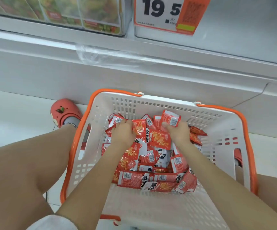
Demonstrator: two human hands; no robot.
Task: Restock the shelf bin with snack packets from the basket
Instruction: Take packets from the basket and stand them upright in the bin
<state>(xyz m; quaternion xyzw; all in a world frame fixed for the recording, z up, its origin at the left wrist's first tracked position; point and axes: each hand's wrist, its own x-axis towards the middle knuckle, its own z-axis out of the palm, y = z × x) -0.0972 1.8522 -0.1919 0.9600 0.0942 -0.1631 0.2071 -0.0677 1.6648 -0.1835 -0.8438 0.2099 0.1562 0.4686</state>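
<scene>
Both hands in basket [230, 140]: left hand [122, 132] and right hand [178, 131] clutching snack packets [159, 140]. Light, slick, crinkly; best gathered in bunches.

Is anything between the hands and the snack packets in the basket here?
Nothing visible. The left hand and right hand are already down in the white basket, each gripping red snack packets at the far end of the pile.
</scene>
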